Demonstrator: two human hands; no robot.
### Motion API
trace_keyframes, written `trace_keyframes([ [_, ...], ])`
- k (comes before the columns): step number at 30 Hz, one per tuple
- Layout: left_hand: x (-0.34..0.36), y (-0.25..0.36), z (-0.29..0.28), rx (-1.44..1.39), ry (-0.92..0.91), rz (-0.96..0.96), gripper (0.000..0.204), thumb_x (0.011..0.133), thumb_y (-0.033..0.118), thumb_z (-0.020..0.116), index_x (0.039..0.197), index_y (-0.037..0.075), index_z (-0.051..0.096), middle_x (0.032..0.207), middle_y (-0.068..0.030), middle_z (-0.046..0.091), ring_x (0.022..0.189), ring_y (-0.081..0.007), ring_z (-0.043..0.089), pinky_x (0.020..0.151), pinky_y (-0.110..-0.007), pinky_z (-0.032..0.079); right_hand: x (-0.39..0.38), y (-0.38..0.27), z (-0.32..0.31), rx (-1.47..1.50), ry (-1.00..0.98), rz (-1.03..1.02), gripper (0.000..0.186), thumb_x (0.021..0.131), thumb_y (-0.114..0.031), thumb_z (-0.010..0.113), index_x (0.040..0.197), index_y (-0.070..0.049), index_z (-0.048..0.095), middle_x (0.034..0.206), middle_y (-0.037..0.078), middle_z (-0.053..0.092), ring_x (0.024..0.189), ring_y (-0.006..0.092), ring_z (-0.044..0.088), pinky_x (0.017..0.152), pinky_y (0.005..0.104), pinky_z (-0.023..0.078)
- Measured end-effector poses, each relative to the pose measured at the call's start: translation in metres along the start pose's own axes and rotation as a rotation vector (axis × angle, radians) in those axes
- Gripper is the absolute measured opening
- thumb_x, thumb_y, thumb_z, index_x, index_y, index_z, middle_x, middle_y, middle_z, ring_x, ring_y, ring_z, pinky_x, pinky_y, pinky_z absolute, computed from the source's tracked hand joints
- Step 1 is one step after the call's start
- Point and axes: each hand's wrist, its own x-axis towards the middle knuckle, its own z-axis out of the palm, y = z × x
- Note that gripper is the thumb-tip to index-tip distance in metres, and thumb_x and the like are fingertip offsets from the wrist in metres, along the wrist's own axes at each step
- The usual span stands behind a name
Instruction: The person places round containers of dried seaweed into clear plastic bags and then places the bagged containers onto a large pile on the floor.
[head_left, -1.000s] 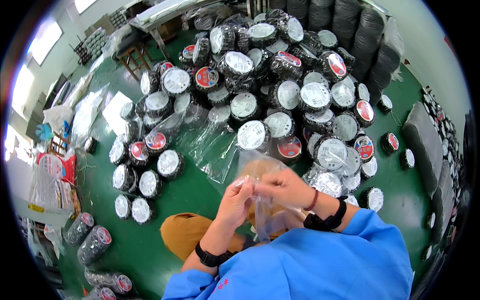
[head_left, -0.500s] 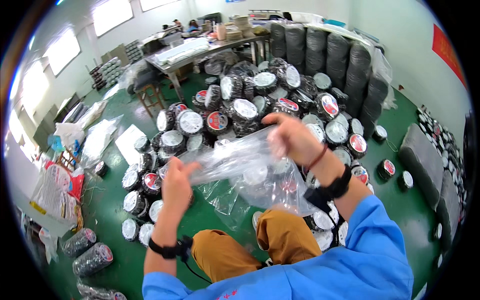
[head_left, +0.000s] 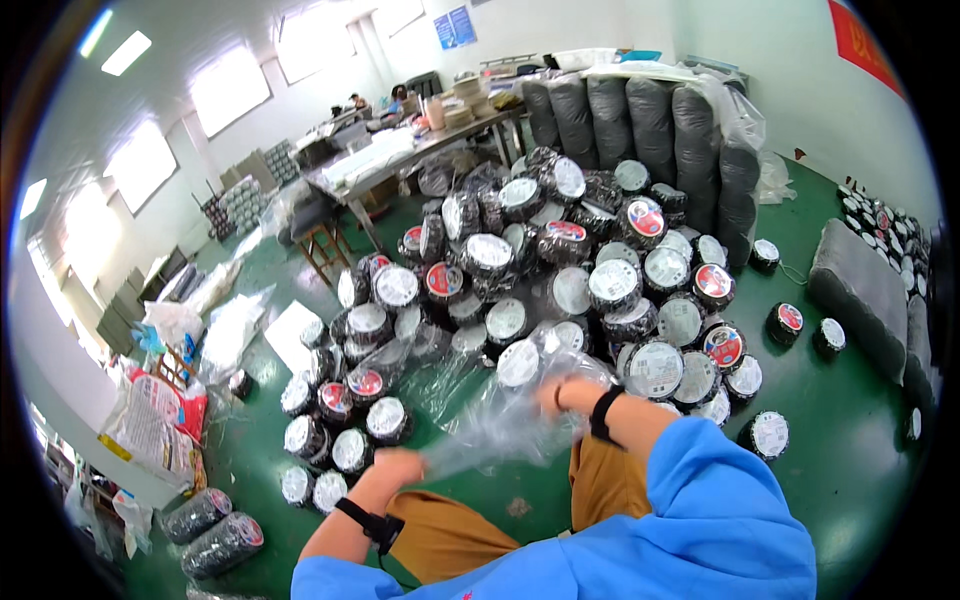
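A clear plastic bag (head_left: pixel 480 435) is stretched low in front of my knees. My left hand (head_left: pixel 400 466), somewhat blurred, is closed on its near left end. My right hand (head_left: pixel 562 394) grips the bag farther right and a little higher, with the fingertips partly hidden by the film. The bag's loose far part spreads over the floor and against a heap of short round rolls in black wrapping (head_left: pixel 487 254). Their flat ends carry white or red labels. One white-ended roll (head_left: pixel 518 363) lies just beyond the bag, nearest my right hand.
Several tall grey wrapped stacks (head_left: pixel 650 125) stand behind the heap. A work table (head_left: pixel 375 180) and a wooden stool (head_left: pixel 320 250) are farther back left. Two long wrapped rolls (head_left: pixel 222 545) lie at the lower left. Single rolls (head_left: pixel 785 322) stand on the green floor at right.
Both my hands have come down toward my knees, bringing the bag lower. The bag, earlier held up and stretched wide, is now bunched between them. My view has tilted up slightly.
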Motion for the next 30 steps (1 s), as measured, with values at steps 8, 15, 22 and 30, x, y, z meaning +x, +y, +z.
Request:
trace_keyframes([
  [8,-0.077,-0.062,-0.178,0.117,0.65,-0.16,0.032,0.081,0.029,0.059,0.099,0.003,0.064,0.102,-0.0161,0.063,0.091,-0.0296,0.059,0.078,-0.042,0.046,-0.055,-0.194,-0.192,-0.303,1.112,-1.002,0.05,0.078,-0.017,0.058,0.128,-0.019,0.053,0.13,0.019,0.048,0.109,0.0348,0.052,0.089,0.0499,0.044],
  [15,-0.051,-0.076,-0.076,0.364,0.72,-0.148,0.028,0.087,0.022,0.054,0.102,-0.001,0.058,0.097,-0.0176,0.061,0.081,-0.0291,0.058,0.073,-0.043,0.045,-0.014,-0.037,0.011,0.042,-0.082,-0.461,0.022,0.061,-0.01,0.061,0.084,-0.012,0.06,0.093,0.01,0.06,0.088,0.0242,0.055,0.073,0.0425,0.044],
  [22,0.003,-0.117,-0.048,0.364,0.608,-0.4,0.028,0.081,0.011,0.053,0.106,-0.002,0.057,0.103,-0.0167,0.061,0.09,-0.0291,0.058,0.082,-0.04,0.045,-0.081,-0.176,-0.174,0.133,1.332,-1.249,0.042,0.081,-0.024,0.053,0.122,-0.019,0.057,0.132,0.01,0.05,0.125,0.0359,0.042,0.105,0.0539,0.031],
  [30,0.067,0.091,0.124,-0.301,0.185,-0.199,0.02,0.07,0.002,0.054,0.089,0.002,0.061,0.088,-0.0156,0.054,0.085,-0.0327,0.056,0.073,-0.041,0.046,-0.011,0.197,-0.004,0.295,0.198,-0.576,0.037,0.078,-0.029,0.069,0.108,-0.008,0.063,0.12,0.016,0.056,0.114,0.0332,0.051,0.099,0.0391,0.038],
])
